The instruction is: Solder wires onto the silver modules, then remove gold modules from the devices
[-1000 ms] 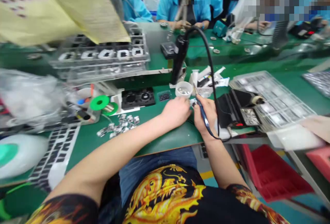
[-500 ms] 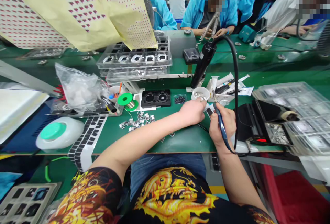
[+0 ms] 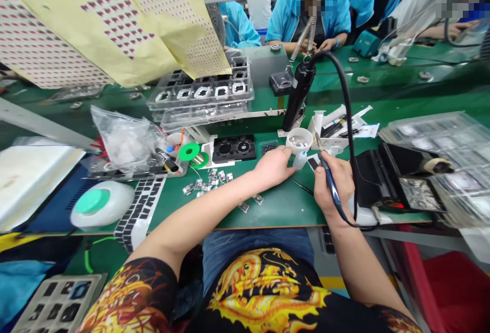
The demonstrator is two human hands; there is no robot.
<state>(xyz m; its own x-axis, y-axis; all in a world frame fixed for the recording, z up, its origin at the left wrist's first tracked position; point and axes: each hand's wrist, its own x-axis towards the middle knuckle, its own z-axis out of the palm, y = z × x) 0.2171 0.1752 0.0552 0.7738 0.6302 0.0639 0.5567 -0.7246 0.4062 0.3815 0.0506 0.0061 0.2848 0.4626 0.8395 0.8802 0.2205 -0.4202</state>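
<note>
My right hand [image 3: 335, 182] is wrapped round the blue handle of a soldering iron [image 3: 331, 190], its metal tip pointing up and away. Beside these fingers lies a small dark, white-edged piece [image 3: 314, 162]. My left hand [image 3: 274, 168] is palm down with its fingers curled together, left of a small translucent bottle [image 3: 300, 160] and just below a white round tub [image 3: 299, 140] of small metal parts. What its fingertips hold, if anything, is hidden. Thin dark tweezers [image 3: 301, 186] lie between my hands. Several small metal components [image 3: 209, 182] are scattered beyond my left forearm.
A green solder spool [image 3: 190, 152], a black fixture [image 3: 233, 148] and a box of syringes [image 3: 335, 127] line the back. A black holder [image 3: 289, 100] hangs over the bench. Clear trays [image 3: 455, 159] are stacked at right; a white bottle [image 3: 102, 205] stands left. Co-workers sit opposite.
My left hand has drawn back from the tub, leftward and slightly nearer to me, uncovering the small bottle. My right hand keeps the soldering iron in nearly the same place. The view has shifted slightly.
</note>
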